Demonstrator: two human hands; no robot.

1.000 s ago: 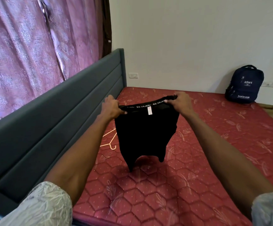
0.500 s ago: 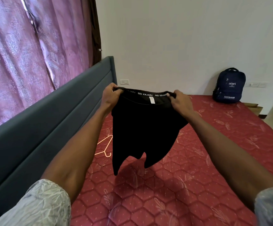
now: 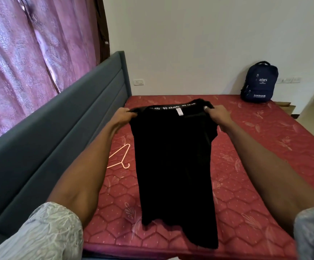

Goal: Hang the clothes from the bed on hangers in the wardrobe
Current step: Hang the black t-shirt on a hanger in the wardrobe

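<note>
I hold a black garment (image 3: 175,166) with a lettered waistband spread out over the red mattress (image 3: 255,156). My left hand (image 3: 123,115) grips the waistband's left end and my right hand (image 3: 218,114) grips its right end. The cloth stretches from my hands toward me, its two leg ends reaching the mattress's near edge. A thin pink hanger (image 3: 119,158) lies on the mattress just left of the garment, beside my left forearm. No wardrobe is in view.
A grey padded headboard (image 3: 58,128) runs along the bed's left side, with pink curtains (image 3: 30,53) behind it. A dark blue backpack (image 3: 259,82) stands at the bed's far right corner against the white wall. Floor shows at the far right.
The garment has come down from hanging in the air and now lies stretched out flat toward me over the mattress. Both hands have lowered while keeping hold of the waistband.
</note>
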